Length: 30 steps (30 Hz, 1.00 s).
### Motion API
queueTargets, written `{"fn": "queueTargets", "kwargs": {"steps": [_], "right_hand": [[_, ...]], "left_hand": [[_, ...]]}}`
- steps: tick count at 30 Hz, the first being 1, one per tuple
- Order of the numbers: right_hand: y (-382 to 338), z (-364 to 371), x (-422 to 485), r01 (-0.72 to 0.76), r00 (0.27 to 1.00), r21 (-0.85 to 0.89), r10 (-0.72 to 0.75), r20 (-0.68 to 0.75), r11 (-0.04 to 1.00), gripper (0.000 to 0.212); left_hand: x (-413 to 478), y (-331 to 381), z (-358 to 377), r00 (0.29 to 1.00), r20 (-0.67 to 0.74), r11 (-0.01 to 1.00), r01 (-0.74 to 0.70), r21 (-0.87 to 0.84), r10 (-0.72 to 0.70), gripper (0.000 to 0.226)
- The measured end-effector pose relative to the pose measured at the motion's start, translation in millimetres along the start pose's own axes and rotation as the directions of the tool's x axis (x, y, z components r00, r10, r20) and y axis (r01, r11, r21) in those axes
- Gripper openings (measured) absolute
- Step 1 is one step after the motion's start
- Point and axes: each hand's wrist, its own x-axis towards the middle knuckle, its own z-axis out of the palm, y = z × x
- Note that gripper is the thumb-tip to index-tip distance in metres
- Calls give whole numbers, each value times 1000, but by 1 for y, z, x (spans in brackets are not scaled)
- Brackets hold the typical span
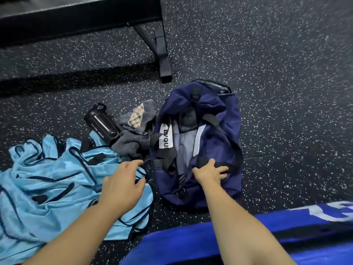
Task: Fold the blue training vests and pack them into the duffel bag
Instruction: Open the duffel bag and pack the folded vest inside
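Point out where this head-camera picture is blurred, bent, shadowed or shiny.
Head view: the speckled black rubber floor smears into streaks toward the top and right edges; the lens bows the black padded bench; deep shadow lies under it; the crumpled light blue vests show soft sheen, the dark plastic bottle a highlight; the white label on the navy fabric duffel bag is fairly sharp.
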Motion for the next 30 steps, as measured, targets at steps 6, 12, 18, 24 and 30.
{"fn": "queueTargets", "kwargs": {"steps": [6,12,18,24,30], "right_hand": [[14,-11,20,42,999,35,-41,-36,998,45],[-25,-11,13,144,973,-239,-181,-143,960,50],[-13,-53,-3,172,985,492,-157,-71,854,21],[17,-95,-28,34,997,836,-71,6,547,10],[8,-106,-24,1,992,861,-111,64,509,15]], "left_hand": [[8,6,24,995,101,1000,13,-16,-12,48],[7,16,23,993,106,999,-49,-19,50,46],[7,3,20,990,142,1000,-13,-5,13,44],[26,20,37,984,164,981,102,-163,-75,40],[49,53,42,925,272,683,380,-624,-267,56]]}}
